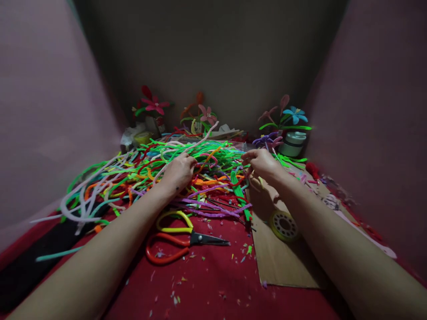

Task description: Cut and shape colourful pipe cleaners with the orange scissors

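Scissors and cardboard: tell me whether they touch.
Apart: the head view plainly shows red cloth between the scissors and the cardboard.

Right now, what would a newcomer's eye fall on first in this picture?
Probably the tangled heap of bright pipe cleaners across the middle, with the left hand over it and the right hand at its right edge. In front lie scissors with red and yellow handles, on the red cloth. At the back right, a blue pipe-cleaner flower stands out.
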A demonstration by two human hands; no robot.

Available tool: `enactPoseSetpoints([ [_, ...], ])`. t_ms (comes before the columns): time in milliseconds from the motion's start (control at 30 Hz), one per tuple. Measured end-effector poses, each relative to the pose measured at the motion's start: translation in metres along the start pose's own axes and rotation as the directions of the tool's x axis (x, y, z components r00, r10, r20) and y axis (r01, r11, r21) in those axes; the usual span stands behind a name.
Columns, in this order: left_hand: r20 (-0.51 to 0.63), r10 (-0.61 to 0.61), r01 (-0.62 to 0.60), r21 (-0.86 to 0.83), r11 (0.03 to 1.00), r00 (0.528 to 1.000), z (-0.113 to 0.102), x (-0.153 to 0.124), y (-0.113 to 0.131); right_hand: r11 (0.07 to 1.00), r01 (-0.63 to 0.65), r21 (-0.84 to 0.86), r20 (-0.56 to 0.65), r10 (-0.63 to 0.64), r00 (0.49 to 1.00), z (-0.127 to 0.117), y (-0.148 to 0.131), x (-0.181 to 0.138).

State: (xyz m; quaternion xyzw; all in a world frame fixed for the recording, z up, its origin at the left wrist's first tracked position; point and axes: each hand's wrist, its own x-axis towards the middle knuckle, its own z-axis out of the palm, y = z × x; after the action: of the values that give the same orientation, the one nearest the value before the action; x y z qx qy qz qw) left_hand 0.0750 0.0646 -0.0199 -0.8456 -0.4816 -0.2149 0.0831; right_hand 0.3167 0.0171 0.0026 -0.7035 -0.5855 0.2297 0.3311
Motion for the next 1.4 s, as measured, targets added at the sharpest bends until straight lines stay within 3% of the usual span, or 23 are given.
enactPoseSetpoints([
  [167,0.021,0.004,-0.005,0.011,1.000,1.000,-0.001,0.000,0.002,0.999,0.048,-0.004,0.013,-0.048,0.999,-0.013,-0.010,-0.029],
  [333,0.049,0.015,-0.017,0.045,0.999,0.999,-0.004,-0.002,0.008,0.963,0.132,-0.235,-0.010,-0.138,0.990,-0.017,-0.001,-0.047],
  [500,0.026,0.027,-0.030,0.095,0.995,0.999,-0.003,-0.004,0.013,0.860,0.093,-0.501,0.045,-0.082,0.996,-0.010,0.003,-0.027],
  [600,-0.014,0.042,-0.040,0.106,0.994,0.999,-0.005,-0.007,0.019,0.840,0.054,-0.540,0.036,-0.041,0.998,0.001,0.000,-0.011],
  [767,-0.115,0.223,-0.205,0.150,0.967,0.968,-0.020,-0.014,0.043,0.834,0.015,-0.551,0.019,-0.005,1.000,0.015,-0.006,0.000],
  [867,-0.128,0.278,-0.262,0.125,0.957,0.952,-0.024,-0.009,0.061,0.852,0.028,-0.522,0.012,-0.025,1.000,0.011,-0.009,-0.001],
  [1000,0.027,0.288,-0.289,0.100,0.952,0.957,-0.009,0.013,0.076,0.900,0.031,-0.435,0.035,-0.018,0.999,-0.002,-0.016,-0.006],
  [1133,0.190,0.177,-0.200,0.109,0.974,0.966,0.018,0.033,0.076,0.953,-0.014,-0.304,0.077,0.040,0.996,-0.018,-0.025,-0.027],
  [1233,0.202,0.140,-0.166,0.117,0.979,0.969,0.031,0.038,0.072,0.982,-0.020,-0.190,0.130,0.045,0.990,-0.030,-0.026,-0.050],
  [1400,0.203,0.148,-0.173,0.111,0.979,0.968,0.037,0.036,0.065,0.960,-0.146,0.239,0.261,0.082,0.962,-0.066,-0.015,-0.096],
])
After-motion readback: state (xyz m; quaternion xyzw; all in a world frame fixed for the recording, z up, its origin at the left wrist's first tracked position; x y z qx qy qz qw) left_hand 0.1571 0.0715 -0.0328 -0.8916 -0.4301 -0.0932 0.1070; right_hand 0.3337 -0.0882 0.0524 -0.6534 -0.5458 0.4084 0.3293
